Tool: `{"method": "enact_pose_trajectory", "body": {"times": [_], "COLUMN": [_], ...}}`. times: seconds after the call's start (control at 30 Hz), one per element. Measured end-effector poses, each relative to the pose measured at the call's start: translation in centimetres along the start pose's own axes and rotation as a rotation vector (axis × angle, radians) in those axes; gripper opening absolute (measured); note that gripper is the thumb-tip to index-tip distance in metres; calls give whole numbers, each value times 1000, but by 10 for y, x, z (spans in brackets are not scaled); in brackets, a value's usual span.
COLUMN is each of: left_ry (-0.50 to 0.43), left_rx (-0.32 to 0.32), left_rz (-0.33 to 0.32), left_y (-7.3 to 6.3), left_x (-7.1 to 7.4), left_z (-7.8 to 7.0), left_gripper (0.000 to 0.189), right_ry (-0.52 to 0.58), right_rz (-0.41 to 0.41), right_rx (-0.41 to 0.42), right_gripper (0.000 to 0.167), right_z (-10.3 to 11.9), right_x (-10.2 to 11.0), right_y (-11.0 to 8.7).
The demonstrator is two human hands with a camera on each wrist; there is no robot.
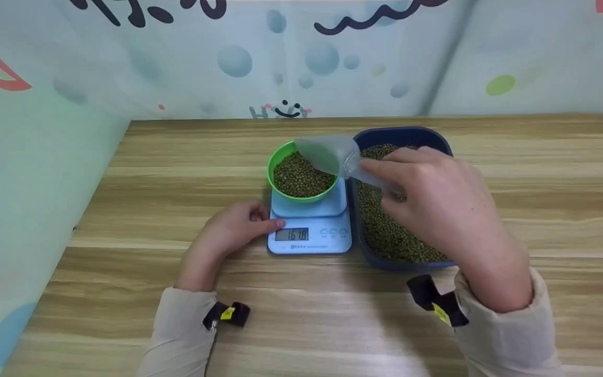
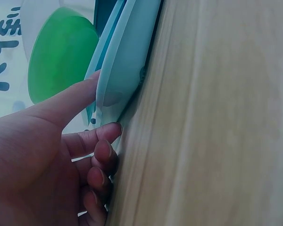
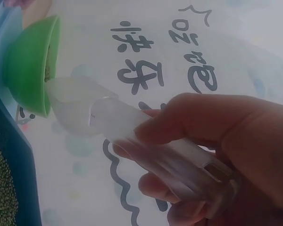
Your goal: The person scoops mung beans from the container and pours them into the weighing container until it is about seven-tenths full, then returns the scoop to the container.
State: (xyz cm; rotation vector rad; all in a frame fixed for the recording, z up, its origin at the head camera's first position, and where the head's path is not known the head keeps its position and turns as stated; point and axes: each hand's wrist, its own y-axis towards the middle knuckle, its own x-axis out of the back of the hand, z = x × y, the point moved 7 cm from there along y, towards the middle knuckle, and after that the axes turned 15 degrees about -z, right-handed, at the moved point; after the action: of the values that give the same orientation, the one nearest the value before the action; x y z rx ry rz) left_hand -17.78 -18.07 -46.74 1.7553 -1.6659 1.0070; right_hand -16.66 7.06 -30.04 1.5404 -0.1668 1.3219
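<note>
My right hand (image 1: 440, 193) grips the handle of a clear plastic scoop (image 1: 325, 152), its thumb lying along the handle in the right wrist view. The scoop's lip tilts over the rim of a green bowl (image 1: 304, 199), which holds small green-brown beans (image 1: 301, 175). Under the bowl is a light-blue kitchen scale (image 1: 309, 209), its display (image 1: 291, 234) lit with digits like 161.8. With its thumb on top and forefinger at the side, my left hand (image 1: 236, 228) holds the scale's left edge; the other fingers curl beside it. The scoop's inside is hard to make out.
A dark blue tub (image 1: 367, 259) of the same beans (image 1: 401, 230) stands close against the scale's right side, partly hidden by my right hand. The wooden table (image 1: 176, 173) ends at a printed backdrop (image 1: 364, 78). A black wrist camera (image 1: 233, 314) sits on the left sleeve.
</note>
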Motion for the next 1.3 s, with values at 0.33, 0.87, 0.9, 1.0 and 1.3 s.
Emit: {"method": "enact_pose_trajectory", "body": {"times": [0.33,0.87,0.9,1.0,1.3], "left_ry": [-8,14,13,12,3], "left_rx": [12,-12,-14,-25,-18], "left_rz": [5,0,1,3,11], "left_y": [0,0,1,1,1], "left_x": [0,2,2,3,0], "left_z": [1,-3,-3,-6,0], "left_gripper": [49,47,47,48,47], "right_ry": [48,49,49,57,72], "right_rz": [55,10,6,-2,-42], "right_rx": [24,2,1,-10,-144], "right_gripper": [44,47,46,44,49], "right_z": [10,6,6,3,-16], "right_x": [-4,11,13,17,24], "right_y": [-2,-1,-1,0,-15]}}
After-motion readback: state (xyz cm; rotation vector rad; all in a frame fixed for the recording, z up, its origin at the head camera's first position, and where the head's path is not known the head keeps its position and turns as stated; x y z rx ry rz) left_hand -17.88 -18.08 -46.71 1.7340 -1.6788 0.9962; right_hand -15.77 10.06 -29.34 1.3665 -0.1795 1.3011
